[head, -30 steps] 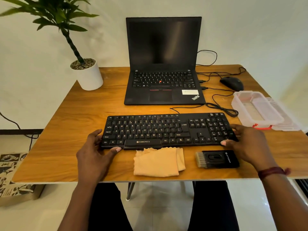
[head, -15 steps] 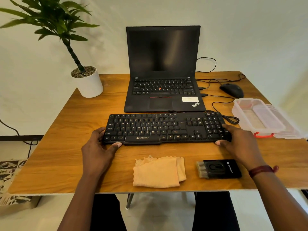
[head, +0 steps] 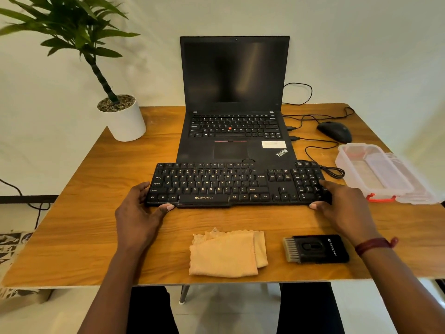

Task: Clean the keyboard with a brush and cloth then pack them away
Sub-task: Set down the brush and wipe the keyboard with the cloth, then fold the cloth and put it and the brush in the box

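A black keyboard (head: 237, 184) lies flat on the wooden table (head: 79, 196), its far edge touching or overlapping the near edge of an open laptop (head: 234, 112) whose screen is dark. The person's left hand (head: 138, 213) holds the keyboard's left end: the thumb presses against the near edge just left of the space bar, and the other fingers wrap round the left side. The right hand (head: 342, 208) holds the right end in the same way, thumb tip on the near edge, remaining fingers lying over the right side of the number pad. Both hands are closed on the keyboard, one at each end.

Near the table's front edge, a folded orange cloth (head: 227, 253) lies between the two forearms, well clear of the fingers. Just to its right lies a black brush (head: 316, 248) with its bristles pointing left; the right wrist, which wears a dark red band, passes just beside it without touching it.

At the right side stands an open clear plastic container (head: 372, 171) with red clips, its lid beside it. A black mouse (head: 334, 131) sits at the far right, cables trailing towards the laptop. A potted plant (head: 122, 116) occupies the far left corner.
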